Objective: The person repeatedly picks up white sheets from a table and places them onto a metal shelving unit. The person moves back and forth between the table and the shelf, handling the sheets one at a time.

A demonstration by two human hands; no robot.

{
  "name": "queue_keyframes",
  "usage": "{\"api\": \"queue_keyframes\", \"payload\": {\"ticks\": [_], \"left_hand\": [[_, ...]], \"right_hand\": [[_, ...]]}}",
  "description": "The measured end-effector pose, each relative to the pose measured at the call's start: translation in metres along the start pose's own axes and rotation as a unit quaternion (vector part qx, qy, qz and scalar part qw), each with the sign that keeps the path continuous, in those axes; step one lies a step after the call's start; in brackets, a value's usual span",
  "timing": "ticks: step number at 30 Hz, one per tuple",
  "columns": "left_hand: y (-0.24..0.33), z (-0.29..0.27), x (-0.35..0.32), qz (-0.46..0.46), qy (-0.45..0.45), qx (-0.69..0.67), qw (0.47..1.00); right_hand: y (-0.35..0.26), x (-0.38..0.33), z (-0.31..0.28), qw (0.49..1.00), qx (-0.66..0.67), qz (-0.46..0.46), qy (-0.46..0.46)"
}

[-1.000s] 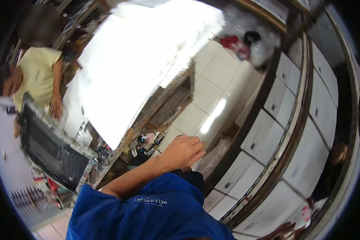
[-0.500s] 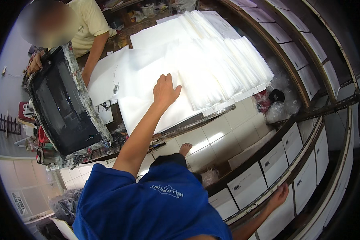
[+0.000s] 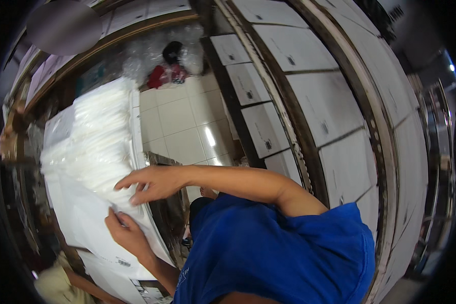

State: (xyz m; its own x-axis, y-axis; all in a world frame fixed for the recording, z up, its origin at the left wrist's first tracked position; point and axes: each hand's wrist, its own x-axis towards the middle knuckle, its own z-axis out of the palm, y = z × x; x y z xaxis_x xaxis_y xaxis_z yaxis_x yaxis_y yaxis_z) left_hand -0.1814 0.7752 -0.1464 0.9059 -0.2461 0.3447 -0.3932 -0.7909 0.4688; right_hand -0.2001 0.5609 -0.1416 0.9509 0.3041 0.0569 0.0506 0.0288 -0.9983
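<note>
My left hand [image 3: 128, 237] is at the near edge of a long stack of thin white sheets or flat bags [image 3: 104, 131]. Its thumb and fingertips pinch the edge of a loose white sheet [image 3: 81, 207] that lies flat beside the stack. Just beyond it, my right hand [image 3: 154, 183] hovers over the stack's edge with thumb and fingers apart, holding nothing. A small dark print [image 3: 123, 262] shows on a white sheet below my left hand. Whether the sheets are paper or plastic, I cannot tell.
On the right, racks hold rows of white boxes [image 3: 334, 101]. Clear plastic bags [image 3: 191, 58] with red and black items lie beyond the tiled floor [image 3: 180, 119]. A co-worker's pale yellow sleeve [image 3: 55, 283] and forearm reach in at the lower left.
My view has swung to the right. My right hand has come from beside the racks to the stack, and my left hand, earlier resting on the sheets, now pinches one.
</note>
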Motion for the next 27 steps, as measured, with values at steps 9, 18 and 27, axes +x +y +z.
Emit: {"api": "queue_keyframes", "payload": {"ticks": [9,18,27], "left_hand": [[0.124,0.034,0.009,0.194,-0.291,-0.181,0.919],[0.135,0.061,0.024,0.185,-0.191,-0.329,0.906],[0.125,0.152,0.015,0.125,-0.265,-0.225,0.929]], "right_hand": [[0.001,-0.061,-0.07,0.971,-0.125,-0.026,0.203],[-0.036,-0.335,-0.213,0.793,-0.267,0.183,0.516],[0.026,-0.624,-0.32,0.532,-0.449,0.454,0.556]]}}
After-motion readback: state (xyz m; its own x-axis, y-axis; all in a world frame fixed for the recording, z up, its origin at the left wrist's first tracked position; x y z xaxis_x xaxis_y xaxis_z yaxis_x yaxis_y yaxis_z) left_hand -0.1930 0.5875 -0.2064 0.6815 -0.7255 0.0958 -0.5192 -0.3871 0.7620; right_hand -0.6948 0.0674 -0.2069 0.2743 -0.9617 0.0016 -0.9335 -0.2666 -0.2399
